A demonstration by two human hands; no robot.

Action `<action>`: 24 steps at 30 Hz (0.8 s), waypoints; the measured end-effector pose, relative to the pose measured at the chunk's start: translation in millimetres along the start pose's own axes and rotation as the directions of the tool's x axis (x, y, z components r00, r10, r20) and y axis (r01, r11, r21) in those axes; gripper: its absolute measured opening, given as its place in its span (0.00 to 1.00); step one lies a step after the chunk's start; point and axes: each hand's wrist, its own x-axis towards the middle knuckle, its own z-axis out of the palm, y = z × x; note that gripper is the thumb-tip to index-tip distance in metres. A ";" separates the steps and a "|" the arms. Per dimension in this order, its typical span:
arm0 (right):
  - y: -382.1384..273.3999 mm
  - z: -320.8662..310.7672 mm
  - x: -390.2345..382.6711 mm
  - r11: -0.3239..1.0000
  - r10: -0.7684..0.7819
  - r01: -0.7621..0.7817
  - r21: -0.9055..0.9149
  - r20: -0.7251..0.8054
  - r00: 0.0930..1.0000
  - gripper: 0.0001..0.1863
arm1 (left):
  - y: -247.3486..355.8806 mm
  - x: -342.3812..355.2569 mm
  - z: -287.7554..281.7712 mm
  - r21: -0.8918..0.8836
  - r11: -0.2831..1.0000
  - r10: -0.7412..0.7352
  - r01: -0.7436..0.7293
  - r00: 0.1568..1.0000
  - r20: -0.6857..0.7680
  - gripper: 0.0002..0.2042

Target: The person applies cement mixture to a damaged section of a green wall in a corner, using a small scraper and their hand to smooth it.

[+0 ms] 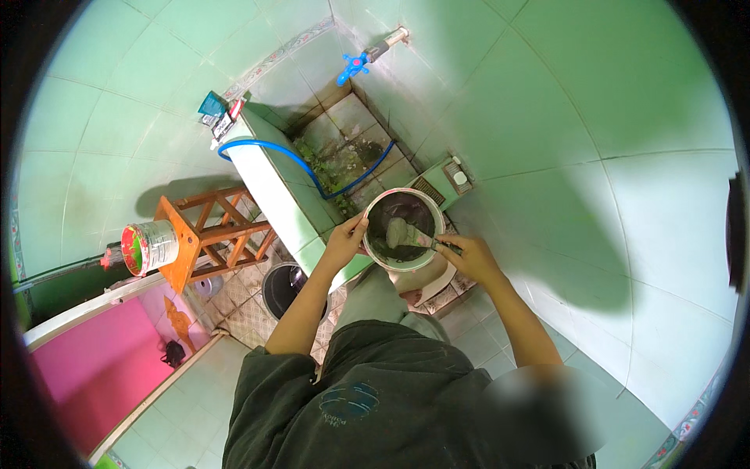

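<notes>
In front of me is a round white bucket [400, 270] with grey, wet-looking paste inside. My left hand [346, 241] grips its left rim, thumb at the edge and fingers around the outside. My right hand [466, 257] is closed around the handle of a trowel [400, 233], reaching in from the right. Its blade is coated with grey paste and sits inside the bucket, so its exact shape is hard to make out.
A tiled basin [269, 184] with a blue hose [285, 152] lies ahead, below a blue-handled tap [355, 66]. Sachets [216, 112] sit on its ledge. At left stand a wooden stool [187, 242], a paint-stained bucket [162, 244] and a black bucket [275, 292] on the floor.
</notes>
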 end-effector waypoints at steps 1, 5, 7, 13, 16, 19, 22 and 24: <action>6.7 -1.6 -5.8 1.000 -0.001 0.001 -0.003 -0.009 1.000 0.20 | 0.6 0.0 0.5 -0.014 1.000 -0.006 0.006 1.000 -0.007 0.24; 17.9 -5.7 -37.3 0.993 -0.019 0.031 0.115 -0.104 0.994 0.20 | 2.8 2.7 -3.0 0.012 0.999 0.040 -0.040 0.999 0.017 0.24; 5.7 -11.3 -52.8 0.983 0.004 0.020 0.181 -0.132 0.991 0.20 | -10.5 8.1 -16.3 0.044 0.999 0.007 -0.008 1.000 0.021 0.24; -39.6 -45.6 -130.8 0.946 0.107 0.004 0.325 -0.321 0.941 0.20 | 34.4 13.7 -21.9 0.396 0.841 0.478 -0.369 0.850 -0.221 0.17; -41.7 -65.5 -180.9 0.933 0.058 0.118 0.339 -0.467 0.882 0.21 | 59.0 27.1 -9.1 0.354 0.818 0.536 -0.454 0.825 -0.180 0.17; -74.0 -90.7 -248.6 0.893 0.070 0.233 0.385 -0.630 0.773 0.21 | 117.5 2.7 43.1 0.259 0.739 0.653 -0.622 0.756 -0.048 0.15; -106.5 -110.4 -301.8 0.953 0.080 0.203 0.226 -0.832 0.548 0.18 | 130.2 29.9 75.2 0.345 0.668 0.656 -0.660 0.740 0.145 0.14; -123.0 -114.2 -354.1 0.943 0.138 0.236 0.233 -0.923 0.359 0.17 | 142.4 8.7 125.9 0.231 0.586 0.718 -0.776 0.630 0.294 0.13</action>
